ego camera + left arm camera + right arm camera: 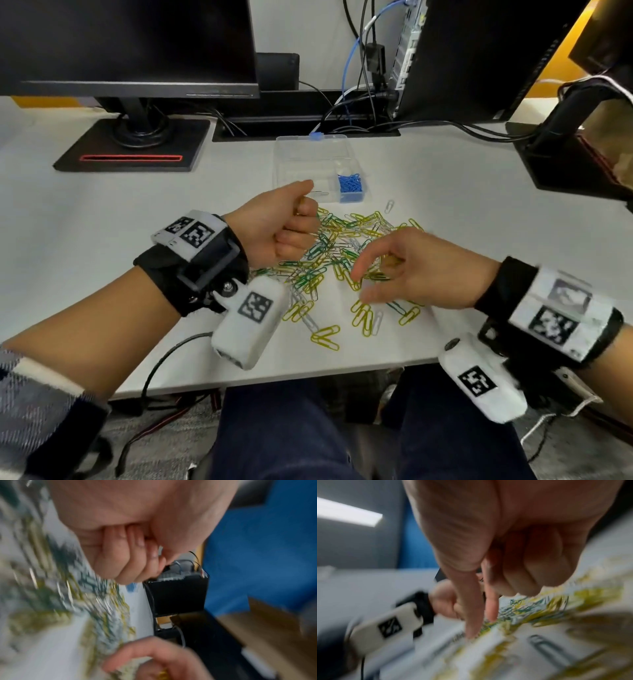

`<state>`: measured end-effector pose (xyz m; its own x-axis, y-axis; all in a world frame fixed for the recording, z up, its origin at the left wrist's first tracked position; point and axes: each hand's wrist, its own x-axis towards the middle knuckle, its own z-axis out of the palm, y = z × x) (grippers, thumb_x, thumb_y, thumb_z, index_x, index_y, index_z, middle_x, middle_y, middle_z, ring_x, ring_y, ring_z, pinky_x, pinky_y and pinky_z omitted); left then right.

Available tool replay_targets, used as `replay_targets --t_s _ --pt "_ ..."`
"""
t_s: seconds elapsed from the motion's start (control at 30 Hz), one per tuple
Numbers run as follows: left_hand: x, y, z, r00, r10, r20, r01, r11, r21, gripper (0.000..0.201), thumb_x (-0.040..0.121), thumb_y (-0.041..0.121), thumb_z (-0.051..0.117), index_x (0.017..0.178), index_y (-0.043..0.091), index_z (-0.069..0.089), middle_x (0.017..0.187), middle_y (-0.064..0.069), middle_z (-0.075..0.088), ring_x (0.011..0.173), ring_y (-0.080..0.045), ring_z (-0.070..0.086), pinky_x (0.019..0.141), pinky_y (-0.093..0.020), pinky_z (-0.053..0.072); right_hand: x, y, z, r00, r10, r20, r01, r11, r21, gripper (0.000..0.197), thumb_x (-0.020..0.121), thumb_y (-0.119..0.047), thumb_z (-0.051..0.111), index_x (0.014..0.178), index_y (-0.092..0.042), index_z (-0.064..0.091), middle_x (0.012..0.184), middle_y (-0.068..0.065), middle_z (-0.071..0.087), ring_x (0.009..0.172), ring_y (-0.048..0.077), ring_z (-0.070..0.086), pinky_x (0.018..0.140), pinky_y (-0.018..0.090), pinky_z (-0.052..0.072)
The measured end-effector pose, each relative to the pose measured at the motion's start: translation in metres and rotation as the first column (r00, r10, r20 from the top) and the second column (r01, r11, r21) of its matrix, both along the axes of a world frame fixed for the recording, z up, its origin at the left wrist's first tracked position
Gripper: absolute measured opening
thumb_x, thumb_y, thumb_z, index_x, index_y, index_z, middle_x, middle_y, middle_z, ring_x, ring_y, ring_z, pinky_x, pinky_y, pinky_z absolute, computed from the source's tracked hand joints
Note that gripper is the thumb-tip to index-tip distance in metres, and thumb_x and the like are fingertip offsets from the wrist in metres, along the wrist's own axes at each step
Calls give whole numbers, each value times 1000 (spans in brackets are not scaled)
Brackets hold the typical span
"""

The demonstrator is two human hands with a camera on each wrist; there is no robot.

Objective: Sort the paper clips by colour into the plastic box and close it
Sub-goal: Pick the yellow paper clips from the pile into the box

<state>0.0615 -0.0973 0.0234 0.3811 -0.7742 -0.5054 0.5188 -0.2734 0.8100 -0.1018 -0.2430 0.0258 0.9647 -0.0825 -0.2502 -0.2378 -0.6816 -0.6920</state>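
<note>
A loose pile of yellow, green and white paper clips [342, 240] lies on the white desk. Behind it stands the clear plastic box [284, 164], lid open, with blue clips [349, 185] in its front right compartment. My left hand [301, 219] is curled into a fist above the pile's left edge, just in front of the box. The left wrist view shows those fingers [130, 555] tight against the palm with nothing visible inside. My right hand [359, 283] reaches thumb and forefinger down onto the pile [530, 609], while its other fingers curl on what look like yellow clips [162, 672].
A monitor stand [133, 144] sits at the back left, a computer tower [479, 58] with cables behind the box, and a black base [565, 161] at the right. One white clip [389, 205] lies apart near the box. The desk edge runs just below the pile.
</note>
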Motion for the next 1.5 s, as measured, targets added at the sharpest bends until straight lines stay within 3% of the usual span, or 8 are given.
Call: replay_targets --t_s 0.07,0.13,0.2,0.27,0.47,0.67,1.0,1.5 --pt "-12 3 4 881 -171 441 117 982 148 49 102 47 31 66 16 43 47 8 25 39 -10 19 39 -19 14 0 5 0 986 163 -41 -168 960 -225 27 75 -36 80 99 -30 68 73 -21 45 68 -15 46 61 7 35" --pt "-22 13 6 456 -399 795 213 917 338 47 100 48 36 73 15 56 48 10 40 43 -8 34 45 -23 29 2 8 -4 971 223 -89 -240 922 -304 31 73 -42 80 99 -34 65 68 -16 41 69 -18 43 58 12 33" --pt "-32 27 6 63 -555 830 257 812 524 37 91 55 49 78 23 60 54 10 48 52 -3 45 53 -20 33 5 9 -9 971 223 -84 -239 907 -346 29 73 -43 79 96 -33 65 65 -14 39 68 -15 42 56 16 29" --pt "-40 38 4 -83 -624 777 259 739 622 33 80 60 63 82 27 61 56 12 47 58 3 47 53 -17 28 9 9 -11 979 197 -47 -201 909 -365 25 75 -42 78 93 -32 65 64 -12 40 65 -6 44 56 17 28" --pt "-55 40 -8 -175 -611 772 250 731 635 38 72 64 69 81 29 57 60 17 46 61 5 43 53 -13 26 9 7 -10 988 152 33 -133 933 -333 22 79 -43 75 93 -28 66 60 -16 43 65 -12 45 60 11 34" --pt "-42 46 -5 -76 -479 874 202 851 484 24 90 51 54 79 31 55 50 12 48 53 -1 46 55 -20 31 -3 4 -6 989 134 56 -108 938 -328 24 80 -43 74 98 -29 65 59 -14 38 63 -15 46 57 13 34" --pt "-38 68 -8 -102 -481 870 295 821 489 18 82 26 64 94 37 58 53 5 42 55 -14 44 52 -18 30 6 12 -11 988 144 49 -116 924 -365 18 81 -37 74 95 -29 67 64 -19 41 62 -5 43 59 7 32" --pt "-28 53 -15 -236 -578 781 364 693 622 24 79 54 69 97 39 62 59 12 45 70 11 47 55 -17 30 27 15 -11 975 220 -35 -216 893 -394 10 86 -31 70 85 -21 71 63 -17 47 62 -2 44 59 9 32"
